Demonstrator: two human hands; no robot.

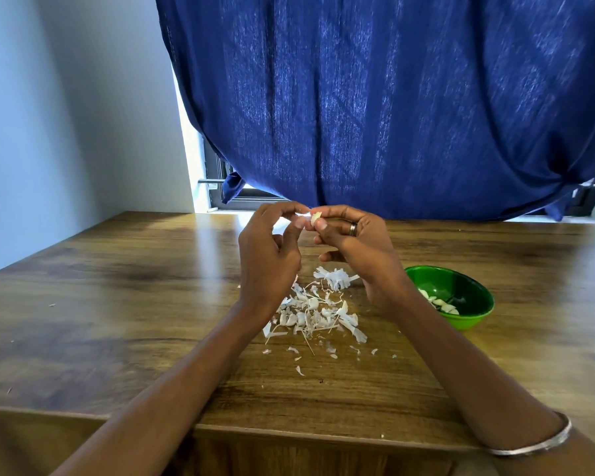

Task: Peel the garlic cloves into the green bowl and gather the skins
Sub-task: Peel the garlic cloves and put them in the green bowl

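Note:
Both hands are raised above the wooden table (117, 304). My right hand (352, 242) pinches a pale garlic clove (316, 218) between thumb and fingers. My left hand (268, 249) has curled fingers and pinches a strip of white skin at the clove's left side. Below the hands lies a loose heap of white garlic skins (315, 312). The green bowl (461, 286) stands to the right of the heap, with several peeled cloves (440, 304) inside; my right wrist hides its left edge.
A dark blue curtain (392, 97) hangs behind the table's far edge, with a window frame showing under it at the left. A pale wall runs along the left. Small skin scraps (299, 371) are scattered toward the table's near edge.

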